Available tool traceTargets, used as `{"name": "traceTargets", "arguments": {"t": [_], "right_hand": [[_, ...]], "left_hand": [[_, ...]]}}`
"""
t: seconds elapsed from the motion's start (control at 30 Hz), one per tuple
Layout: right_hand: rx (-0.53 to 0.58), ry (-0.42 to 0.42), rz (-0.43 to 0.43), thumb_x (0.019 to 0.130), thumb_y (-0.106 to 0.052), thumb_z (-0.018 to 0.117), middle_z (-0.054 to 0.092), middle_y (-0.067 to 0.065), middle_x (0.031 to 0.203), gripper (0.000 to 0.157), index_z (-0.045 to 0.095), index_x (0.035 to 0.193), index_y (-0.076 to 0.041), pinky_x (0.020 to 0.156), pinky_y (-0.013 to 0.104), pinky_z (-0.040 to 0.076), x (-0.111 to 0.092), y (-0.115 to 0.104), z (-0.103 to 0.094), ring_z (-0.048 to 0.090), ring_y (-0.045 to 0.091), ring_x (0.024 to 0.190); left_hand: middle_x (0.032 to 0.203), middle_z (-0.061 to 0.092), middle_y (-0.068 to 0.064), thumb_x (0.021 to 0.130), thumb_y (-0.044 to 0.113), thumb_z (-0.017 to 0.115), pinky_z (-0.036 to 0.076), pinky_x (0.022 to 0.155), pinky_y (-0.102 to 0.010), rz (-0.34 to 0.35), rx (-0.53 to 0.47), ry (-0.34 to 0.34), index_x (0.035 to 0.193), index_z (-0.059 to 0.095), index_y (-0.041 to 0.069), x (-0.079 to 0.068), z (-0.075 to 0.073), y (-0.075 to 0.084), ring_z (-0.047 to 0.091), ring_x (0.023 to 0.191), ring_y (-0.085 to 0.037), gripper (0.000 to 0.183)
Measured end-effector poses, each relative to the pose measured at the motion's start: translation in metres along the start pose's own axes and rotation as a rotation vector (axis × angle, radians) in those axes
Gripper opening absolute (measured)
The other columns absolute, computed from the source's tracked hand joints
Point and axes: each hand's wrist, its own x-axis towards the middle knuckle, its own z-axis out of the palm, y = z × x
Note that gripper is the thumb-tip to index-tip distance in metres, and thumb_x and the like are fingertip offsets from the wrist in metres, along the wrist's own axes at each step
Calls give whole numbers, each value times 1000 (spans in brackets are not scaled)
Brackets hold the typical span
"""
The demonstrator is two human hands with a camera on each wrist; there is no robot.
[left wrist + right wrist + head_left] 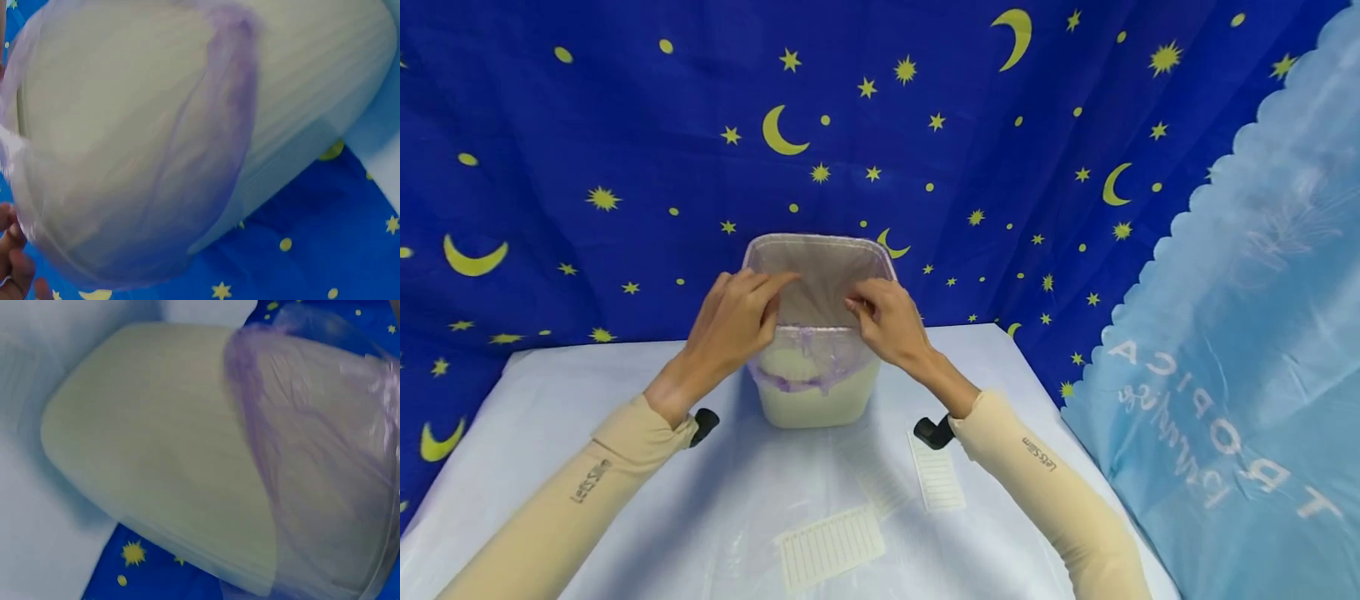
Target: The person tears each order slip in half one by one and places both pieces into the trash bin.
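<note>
A cream-white bin [812,408] stands on the white-covered table, lined with a thin, see-through purple plastic bag [790,384]. The bag's edge folds down over the outside as a bunched purple band [253,406]. At the left of the opening, my left hand [733,321] reaches over the rim with its index finger extended and thumb apart. Its fingertips [15,250] touch the bag near the rim in the left wrist view. My right hand [891,325] is at the right of the opening, thumb and index finger curled together, pinching the bag. The right wrist view does not show these fingers.
Pale ruled sheets [833,546] lie on the table [1000,517] in front of the bin, one [937,475] near the right forearm. A blue cloth [625,125] with yellow moons and stars hangs behind, and a light-blue plastic sheet [1240,350] hangs at the right.
</note>
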Motion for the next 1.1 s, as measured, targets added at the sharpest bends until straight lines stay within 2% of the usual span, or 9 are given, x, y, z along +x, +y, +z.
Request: {"name": "traceTargets", "arguments": {"t": [0.1,0.23,0.37,0.47,0.67,0.83,0.97,1.03,1.1], "right_hand": [[79,117,-48,89,-2,65,56,7,70,9,65,80,-2,62,29,42,-19,-2,-4,50,16,65],[144,162,-135,86,2,65,57,6,71,8,65,79,-2,58,26,42,-40,-4,-2,50,14,63],[194,119,-193,83,4,67,62,5,74,9,66,80,-4,59,27,44,-59,-6,-1,51,13,63],[254,87,-186,82,5,69,64,5,76,10,66,81,-4,61,27,46,-69,-8,0,54,13,65],[303,-22,-127,83,4,70,66,3,81,12,68,85,-7,63,21,46,-90,-12,8,57,11,70],[307,-309,63,85,-4,72,68,0,93,12,70,95,-9,69,20,47,-113,-20,20,60,11,79],[269,-579,178,86,-10,74,69,-1,103,20,71,106,-11,79,23,50,-131,-23,36,63,16,91],[232,-675,197,85,-12,75,69,-2,106,23,71,108,-13,83,23,49,-140,-24,44,63,16,95],[191,-738,199,83,-15,77,69,-5,106,27,72,109,-15,87,24,48,-150,-25,53,64,14,97]], "left_hand": [[83,67,-14,86,-4,56,34,63,-38,9,-28,63,117,69,5,-11,5,9,55,71,-29,34],[76,62,-13,83,-7,54,34,63,-38,63,-83,151,114,69,2,-27,8,19,50,66,-28,35],[74,60,-8,82,-6,52,35,63,-36,97,-166,197,111,70,1,-48,9,32,49,66,-22,35],[71,56,-4,80,-7,51,34,65,-33,79,-222,210,107,72,2,-65,8,41,46,66,-18,35],[74,58,-2,80,-13,54,36,70,-30,19,-300,152,97,75,6,-96,14,54,46,68,-15,33],[77,62,5,76,-15,62,42,65,-28,-65,-300,8,93,76,10,-124,27,65,49,69,-6,33],[80,68,9,81,-6,66,45,63,-27,-157,-266,-276,90,76,16,-143,39,73,53,69,-1,26],[80,70,10,84,-3,65,43,59,-24,-222,-257,-411,92,77,17,-150,45,77,50,65,0,24],[81,70,8,83,-2,66,40,56,-21,-274,-233,-493,93,77,16,-158,51,82,50,64,-2,24]]}}
